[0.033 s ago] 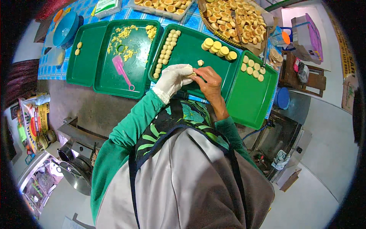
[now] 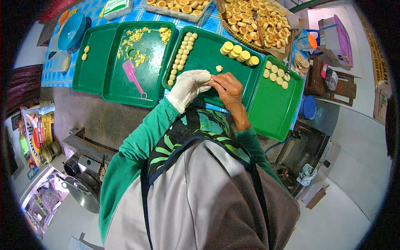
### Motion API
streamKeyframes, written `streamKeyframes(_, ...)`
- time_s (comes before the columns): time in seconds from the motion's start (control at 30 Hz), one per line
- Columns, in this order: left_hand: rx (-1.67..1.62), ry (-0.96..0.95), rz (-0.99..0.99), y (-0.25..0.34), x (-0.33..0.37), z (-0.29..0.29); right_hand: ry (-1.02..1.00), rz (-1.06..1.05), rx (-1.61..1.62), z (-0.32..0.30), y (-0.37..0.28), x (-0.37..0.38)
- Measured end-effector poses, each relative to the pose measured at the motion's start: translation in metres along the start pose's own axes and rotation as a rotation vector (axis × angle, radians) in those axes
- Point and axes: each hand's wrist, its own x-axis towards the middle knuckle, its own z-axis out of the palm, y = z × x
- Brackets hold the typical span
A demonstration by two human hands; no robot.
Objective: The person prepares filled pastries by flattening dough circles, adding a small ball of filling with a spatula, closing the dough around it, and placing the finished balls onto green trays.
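Note:
My left hand [image 2: 191, 85], in a white glove, is closed with its fingers curled around a small pale piece of dough, mostly hidden between the hands. Bare, my right hand [image 2: 228, 88] pinches at that piece against the gloved fingertips. Both hands are over the near edge of a green tray [image 2: 204, 56]. In this tray stand a double row of round dough balls [image 2: 182, 57] on the left and stacks of yellow filling discs [image 2: 239, 54] at the back right. One small dough lump [image 2: 219, 68] lies just beyond my hands.
Left, another green tray [image 2: 116, 83] holds yellow crumbs [image 2: 135, 37] and a pink scraper [image 2: 132, 75]. A narrower tray [image 2: 89, 73] bears two pieces. Flattened rounds [image 2: 273, 77] sit in the right-hand tray [image 2: 271, 112]. Behind are baked pastries [image 2: 266, 25] and a blue bowl [image 2: 73, 31].
My right fingers have shifted slightly against the left fingertips, and less of the dough shows between them. The trays and their contents are as before.

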Motion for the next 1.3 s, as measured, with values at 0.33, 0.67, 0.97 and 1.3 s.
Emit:
streamKeyframes(0.33,0.031,0.058,0.042,0.001,-0.002,0.001,-0.082,0.273,0.219,-0.005,-0.014,0.008)
streamKeyframes(0.67,0.082,0.062,0.056,-0.002,-0.006,0.013,-0.041,0.314,0.093,0.006,-0.007,-0.001)
streamKeyframes(0.97,0.112,0.061,0.168,-0.007,-0.005,0.01,0.086,0.752,0.505,0.019,-0.01,-0.005)
streamKeyframes(1.3,-0.04,0.179,0.26,-0.011,0.003,0.016,0.091,0.576,0.208,0.026,-0.012,-0.009)
